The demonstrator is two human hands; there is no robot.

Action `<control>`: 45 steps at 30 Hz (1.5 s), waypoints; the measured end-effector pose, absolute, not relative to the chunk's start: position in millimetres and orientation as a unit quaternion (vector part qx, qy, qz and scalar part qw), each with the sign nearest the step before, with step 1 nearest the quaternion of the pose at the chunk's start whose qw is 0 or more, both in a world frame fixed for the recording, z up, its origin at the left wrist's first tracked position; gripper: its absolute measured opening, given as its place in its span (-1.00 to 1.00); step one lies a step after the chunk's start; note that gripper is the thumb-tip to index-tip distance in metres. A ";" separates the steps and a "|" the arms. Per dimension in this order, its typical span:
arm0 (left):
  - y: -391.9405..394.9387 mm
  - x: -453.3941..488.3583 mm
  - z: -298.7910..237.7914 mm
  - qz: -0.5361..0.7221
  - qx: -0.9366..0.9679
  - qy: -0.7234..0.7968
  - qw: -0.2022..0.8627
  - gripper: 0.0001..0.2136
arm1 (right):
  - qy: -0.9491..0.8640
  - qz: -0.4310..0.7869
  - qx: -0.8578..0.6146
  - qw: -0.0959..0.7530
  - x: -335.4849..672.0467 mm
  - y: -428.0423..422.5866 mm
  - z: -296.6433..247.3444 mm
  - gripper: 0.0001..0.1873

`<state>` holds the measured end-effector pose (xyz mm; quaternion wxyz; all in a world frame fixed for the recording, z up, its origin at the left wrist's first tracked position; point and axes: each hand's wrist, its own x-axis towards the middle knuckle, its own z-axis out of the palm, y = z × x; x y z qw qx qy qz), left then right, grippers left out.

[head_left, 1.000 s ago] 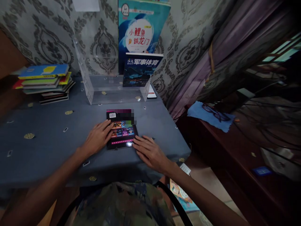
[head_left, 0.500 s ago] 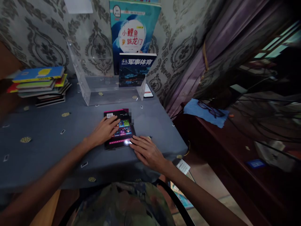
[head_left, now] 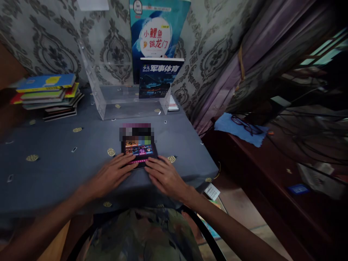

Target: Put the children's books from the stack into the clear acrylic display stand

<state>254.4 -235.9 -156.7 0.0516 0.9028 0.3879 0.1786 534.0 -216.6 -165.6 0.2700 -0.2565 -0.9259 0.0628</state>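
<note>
1. On the blue-grey tablecloth point(head_left: 59, 145), near its front edge, one dark book point(head_left: 139, 150) lies flat.
2. The left hand point(head_left: 115, 174) is unclenched, its fingers extended over the lower left part of this book.
3. The right hand point(head_left: 166, 177) is likewise unclenched, fingers resting at the lower right part; both hands are slightly apart.
4. Behind the book is a transparent stand point(head_left: 127, 111), which holds a navy book point(head_left: 157, 79) upright.

Black book point(head_left: 139, 150): far end pixelated mush, near corners buried under left hand point(head_left: 115, 173) + right hand point(head_left: 168, 178). Teal book point(head_left: 178, 23) chopped up top.
</note>
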 end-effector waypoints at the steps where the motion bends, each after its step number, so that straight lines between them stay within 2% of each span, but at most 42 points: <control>1: -236.8 254.5 -158.1 0.184 0.901 0.390 0.045 -0.59 | -0.928 0.069 -0.250 0.266 528.2 -218.0 -165.6 -0.65; 9: -240.6 257.7 -157.1 0.185 0.908 0.375 0.026 -0.55 | -0.925 0.068 -0.251 0.277 538.9 -220.0 -164.1 -0.61; 12: -257.4 259.4 -156.1 0.179 0.919 0.350 0.005 -0.48 | -0.921 0.055 -0.251 0.293 549.0 -237.5 -165.0 -0.65; 15: -285.9 261.5 -159.4 0.167 0.930 0.328 -0.023 -0.51 | -0.911 0.053 -0.248 0.326 553.3 -264.1 -172.5 -0.72; 17: -302.9 261.7 -163.2 0.162 0.937 0.306 -0.046 -0.54 | -0.906 0.055 -0.240 0.344 556.2 -276.9 -180.2 -0.69; 23: -302.0 252.6 -158.4 0.176 0.921 0.340 -0.074 -0.43 | -0.904 0.066 -0.246 0.343 567.0 -264.6 -180.0 -0.49; 27: -283.6 245.8 -128.4 0.264 0.897 0.354 -0.015 -0.43 | -0.886 0.118 -0.212 0.395 566.1 -240.6 -145.7 -0.44; 33: -236.0 259.8 -83.8 0.451 0.739 0.479 0.145 -0.69 | -0.780 0.228 -0.350 0.466 532.3 -178.5 -115.9 -0.75; 37: -180.2 267.2 -77.7 0.583 0.625 0.467 0.228 -0.69 | -0.687 0.350 -0.354 0.529 500.9 -130.1 -117.8 -0.78; 40: -146.2 260.4 -87.6 0.607 0.573 0.455 0.310 -0.62 | -0.647 0.407 -0.350 0.542 488.7 -106.7 -120.2 -0.75; 45: -118.1 243.3 -125.4 0.546 0.534 0.524 0.378 -0.55 | -0.614 0.461 -0.402 0.500 488.1 -88.0 -141.7 -0.55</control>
